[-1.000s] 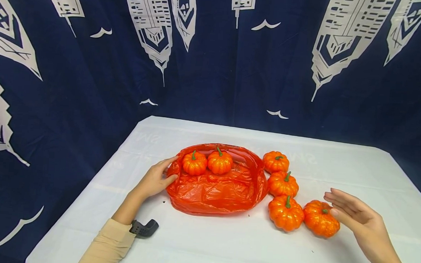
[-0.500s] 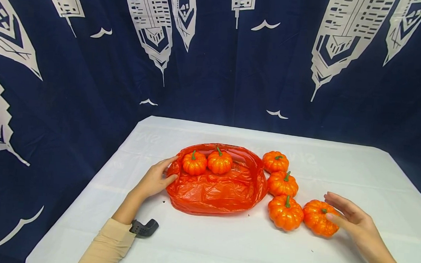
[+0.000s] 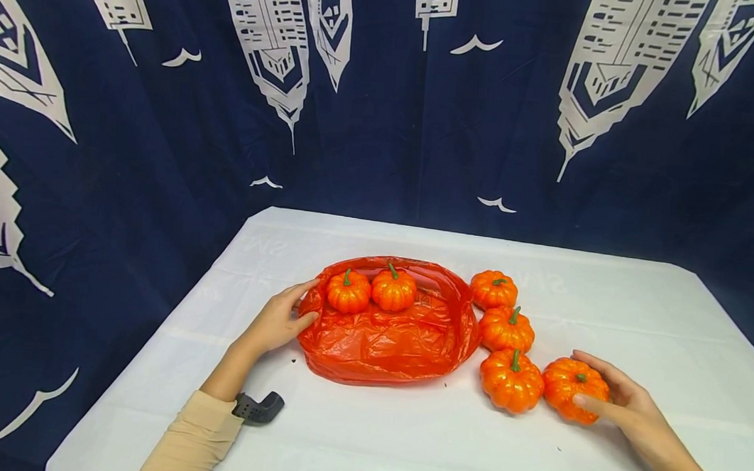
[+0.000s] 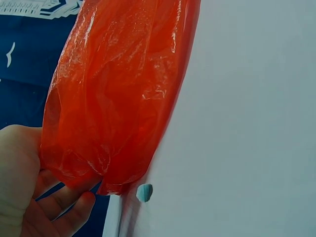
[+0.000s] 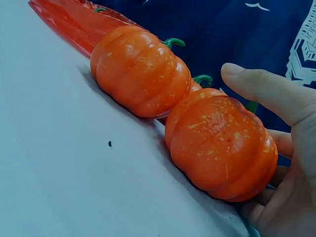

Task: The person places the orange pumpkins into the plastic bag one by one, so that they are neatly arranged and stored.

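Observation:
A red plastic bag (image 3: 384, 350) lies spread open on the table, with two small orange pumpkins (image 3: 348, 291) at the back of its inside. My left hand (image 3: 276, 321) holds the bag's left edge, thumb over the rim; in the left wrist view its fingers (image 4: 64, 202) curl behind the film. To the right, my right hand (image 3: 636, 413) surrounds an orange pumpkin (image 3: 575, 390) with a green stem. Its fingers are behind the pumpkin, and its thumb (image 5: 247, 79) sticks out straight, apart from the skin in the right wrist view.
Between the bag and my right hand, more pumpkins stand in a row: a near one (image 3: 511, 381), a middle one (image 3: 506, 330) and a far one (image 3: 493, 290). They sit on a white-covered table (image 3: 404, 443), before a dark blue curtain (image 3: 381, 157) with white prints.
My right hand has come down and left, closer round the rightmost pumpkin, which stays in place. The left hand and the bag have not moved.

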Available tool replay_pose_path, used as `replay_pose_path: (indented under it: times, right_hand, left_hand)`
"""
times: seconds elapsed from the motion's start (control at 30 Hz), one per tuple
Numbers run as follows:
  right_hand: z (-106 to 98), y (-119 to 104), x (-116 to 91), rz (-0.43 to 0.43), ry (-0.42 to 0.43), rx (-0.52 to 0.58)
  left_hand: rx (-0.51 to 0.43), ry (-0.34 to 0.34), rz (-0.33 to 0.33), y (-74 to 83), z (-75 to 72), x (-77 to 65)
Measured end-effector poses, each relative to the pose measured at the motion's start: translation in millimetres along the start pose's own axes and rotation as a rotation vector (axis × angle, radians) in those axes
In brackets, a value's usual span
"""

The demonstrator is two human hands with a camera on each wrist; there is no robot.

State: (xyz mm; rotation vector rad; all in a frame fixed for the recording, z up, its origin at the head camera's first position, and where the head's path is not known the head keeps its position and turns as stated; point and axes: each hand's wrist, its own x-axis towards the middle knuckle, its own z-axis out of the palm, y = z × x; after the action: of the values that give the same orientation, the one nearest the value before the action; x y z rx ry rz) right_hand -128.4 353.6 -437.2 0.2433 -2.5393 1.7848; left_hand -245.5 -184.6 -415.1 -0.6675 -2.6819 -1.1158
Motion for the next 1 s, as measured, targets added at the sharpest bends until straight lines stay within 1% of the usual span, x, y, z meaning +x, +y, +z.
replay_pose_path:
  times: [0.13, 0.23, 0.3, 0.47, 0.83, 1.0]
  right_hand:
    - [0.6, 0.3, 0.0, 0.032, -0.005, 0.027]
    - [0.6, -0.1, -0.1, 0.058, -0.004, 0.005]
    - [0.5, -0.5, -0.2, 0.066, -0.002, -0.024]
    - [0.8, -0.9, -0.6, 0.057, -0.002, -0.031]
    - [-0.8, 0.0, -0.5, 0.053, 0.003, 0.021]
    - [-2.2, -1.1, -0.3, 0.036, 0.009, 0.053]
  left_hand:
    - [0.008, 0.012, 0.03, -0.1, 0.6, 0.1]
    - [0.017, 0.021, 0.048, -0.4, 1.1, -0.1]
    - [0.017, 0.021, 0.043, -0.5, 1.1, -0.1]
    - [0.018, 0.015, 0.033, -1.0, 1.1, -0.1]
    - [0.012, 0.012, 0.029, -0.8, 1.0, -0.2]
    - [0.007, 0.012, 0.025, -1.0, 1.1, -0.2]
